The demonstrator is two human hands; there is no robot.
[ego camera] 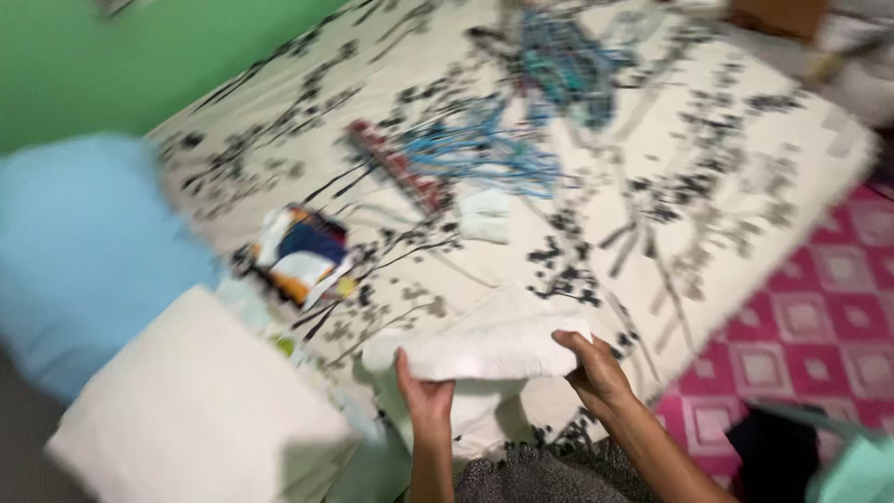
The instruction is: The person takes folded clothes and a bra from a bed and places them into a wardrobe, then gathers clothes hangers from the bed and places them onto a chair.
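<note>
A folded white cloth [489,346] lies at the near edge of a bed covered by a cream sheet with dark branch print [652,186]. My left hand [424,391] grips the cloth's left end from below. My right hand [591,365] holds its right end, fingers curled over the edge. The picture is blurred by motion.
A white pillow [186,410] and a light blue pillow [79,251] lie at the left. A small stack of folded colourful clothes [303,251], a small folded white piece [486,216] and a pile of blue hangers [503,140] lie farther up the bed. Pink patterned floor [819,317] is at the right.
</note>
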